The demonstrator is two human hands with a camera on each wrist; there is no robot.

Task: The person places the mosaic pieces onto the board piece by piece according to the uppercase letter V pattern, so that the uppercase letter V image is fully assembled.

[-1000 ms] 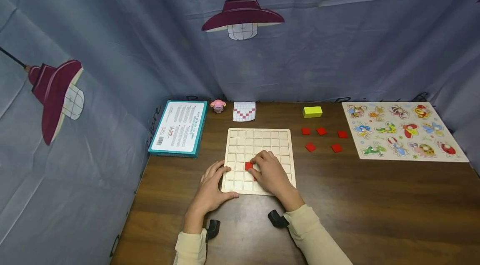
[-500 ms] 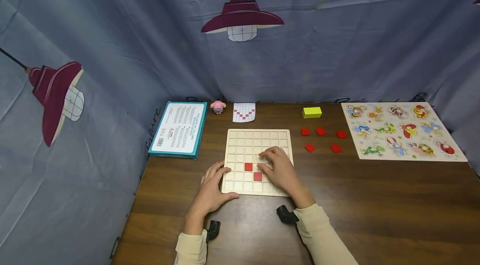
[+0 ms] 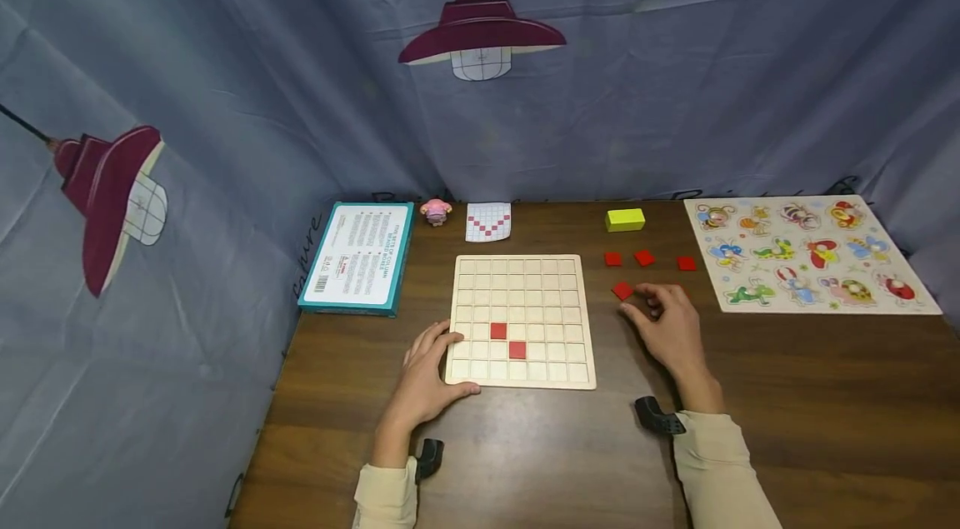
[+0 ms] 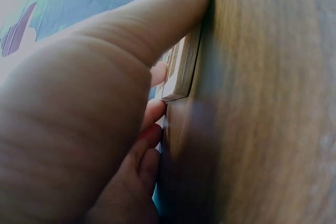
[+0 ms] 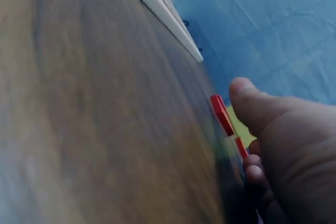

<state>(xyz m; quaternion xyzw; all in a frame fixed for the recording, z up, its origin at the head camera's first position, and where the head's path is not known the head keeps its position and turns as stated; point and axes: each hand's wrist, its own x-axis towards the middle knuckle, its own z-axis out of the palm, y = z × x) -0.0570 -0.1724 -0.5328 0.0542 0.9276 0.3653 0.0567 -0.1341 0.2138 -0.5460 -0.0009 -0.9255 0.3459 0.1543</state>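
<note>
My left hand point(image 3: 427, 379) rests at the near left corner of a pale wooden grid board point(image 3: 551, 321), its fingers along the left edge and its thumb by the front edge. Two red square tiles sit in the board's cells: one tile point(image 3: 498, 331) and, diagonally nearer, another tile point(image 3: 517, 350). Right of the board, my right hand point(image 3: 671, 333) is low over the table, thumb and fingertips apart, right beside a loose red tile point(image 3: 622, 291). In the right wrist view a red tile point(image 5: 222, 114) shows just beyond my thumb. The spot under the hand is hidden.
More loose red tiles point(image 3: 644, 257) lie behind my right hand, with a yellow block point(image 3: 626, 220) beyond. An insect puzzle board point(image 3: 810, 254) lies at right. Along the back stand a patterned card point(image 3: 488, 222), a pink figurine point(image 3: 436, 212) and a teal box point(image 3: 356, 258).
My right hand has left the board and moved right to the loose tiles, uncovering the two red tiles in the grid and covering a loose one. My left hand stays at the board's corner.
</note>
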